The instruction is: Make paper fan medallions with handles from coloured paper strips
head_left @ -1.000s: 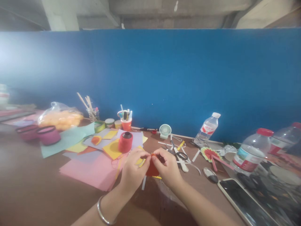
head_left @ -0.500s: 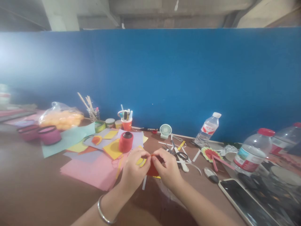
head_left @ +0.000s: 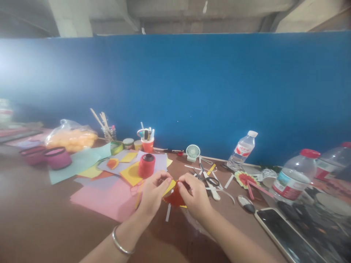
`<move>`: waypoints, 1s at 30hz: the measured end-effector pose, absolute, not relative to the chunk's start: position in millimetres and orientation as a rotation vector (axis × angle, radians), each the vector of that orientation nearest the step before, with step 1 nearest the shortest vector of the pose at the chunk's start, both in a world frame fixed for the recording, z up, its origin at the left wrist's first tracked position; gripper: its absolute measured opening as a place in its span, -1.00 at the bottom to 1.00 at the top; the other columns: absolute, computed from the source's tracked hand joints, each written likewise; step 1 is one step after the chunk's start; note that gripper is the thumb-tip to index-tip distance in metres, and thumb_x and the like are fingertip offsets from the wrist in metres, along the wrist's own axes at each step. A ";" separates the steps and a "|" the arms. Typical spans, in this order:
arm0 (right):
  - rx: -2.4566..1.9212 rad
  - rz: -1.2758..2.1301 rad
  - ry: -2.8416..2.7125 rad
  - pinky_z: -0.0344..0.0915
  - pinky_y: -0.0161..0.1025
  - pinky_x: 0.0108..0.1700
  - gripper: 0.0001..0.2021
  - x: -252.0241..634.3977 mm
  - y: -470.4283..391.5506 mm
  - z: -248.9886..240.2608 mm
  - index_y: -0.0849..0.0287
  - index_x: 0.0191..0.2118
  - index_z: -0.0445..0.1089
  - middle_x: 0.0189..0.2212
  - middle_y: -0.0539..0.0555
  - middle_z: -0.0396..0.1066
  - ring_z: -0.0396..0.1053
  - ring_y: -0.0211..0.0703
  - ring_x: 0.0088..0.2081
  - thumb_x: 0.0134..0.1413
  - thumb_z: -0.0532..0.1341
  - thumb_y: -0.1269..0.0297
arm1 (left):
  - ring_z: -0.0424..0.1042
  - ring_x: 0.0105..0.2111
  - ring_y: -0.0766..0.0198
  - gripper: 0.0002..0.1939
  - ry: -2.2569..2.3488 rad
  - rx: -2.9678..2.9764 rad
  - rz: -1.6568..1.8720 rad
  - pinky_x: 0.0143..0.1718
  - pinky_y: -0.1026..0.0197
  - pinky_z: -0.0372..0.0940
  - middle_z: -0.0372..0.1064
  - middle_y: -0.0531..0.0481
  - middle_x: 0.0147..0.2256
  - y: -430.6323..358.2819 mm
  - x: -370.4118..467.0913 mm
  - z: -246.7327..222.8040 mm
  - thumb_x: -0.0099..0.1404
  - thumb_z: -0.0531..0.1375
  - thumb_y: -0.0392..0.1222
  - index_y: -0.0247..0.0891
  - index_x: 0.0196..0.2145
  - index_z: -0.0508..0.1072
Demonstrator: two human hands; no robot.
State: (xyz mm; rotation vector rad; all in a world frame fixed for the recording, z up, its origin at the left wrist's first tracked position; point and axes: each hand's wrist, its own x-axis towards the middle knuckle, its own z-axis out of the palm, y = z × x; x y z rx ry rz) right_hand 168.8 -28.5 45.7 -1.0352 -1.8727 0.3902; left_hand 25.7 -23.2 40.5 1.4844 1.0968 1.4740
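My right hand (head_left: pixel 195 194) pinches the top of a red-orange piece of paper (head_left: pixel 175 198) between thumb and fingertips. This piece narrows upward to the pinch and shows a yellow zigzag lower edge. Just left of it, my left hand (head_left: pixel 154 193) has its thumb and fingers drawn together, with a silver bangle on the wrist. A bit of yellow (head_left: pixel 169 187) shows beside the left fingertips; whether they grip it I cannot tell. A white paper strip (head_left: pixel 168 212) lies on the table below. Behind the left hand stands a red spool (head_left: pixel 147 166) with a black top.
Coloured paper sheets (head_left: pixel 106 199) spread to the left. Scissors (head_left: pixel 212 180), a white-handled tool (head_left: pixel 215 192) and paper strips lie right of my hands. Beyond are a small fan (head_left: pixel 193 152), a bottle (head_left: pixel 242 150), a paper rosette (head_left: pixel 246 179), a larger bottle (head_left: pixel 296 177) and a phone (head_left: pixel 287 232).
My left hand has moved slightly left, away from the right fingertips, leaving a gap. More of the red-orange paper now shows, spread below the right hand's pinch.
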 end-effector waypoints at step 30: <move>-1.228 0.599 -1.649 0.09 -0.36 -0.44 -0.81 169.4 -20.7 46.8 0.17 -0.52 0.24 -0.58 -0.06 0.28 0.22 -0.27 -0.50 0.06 0.03 0.29 | 0.30 -0.42 0.30 -0.89 1.430 1.954 1.209 -0.38 0.26 0.10 0.39 0.09 -0.47 -28.4 30.2 49.6 0.12 0.06 -0.28 -0.21 -0.50 0.37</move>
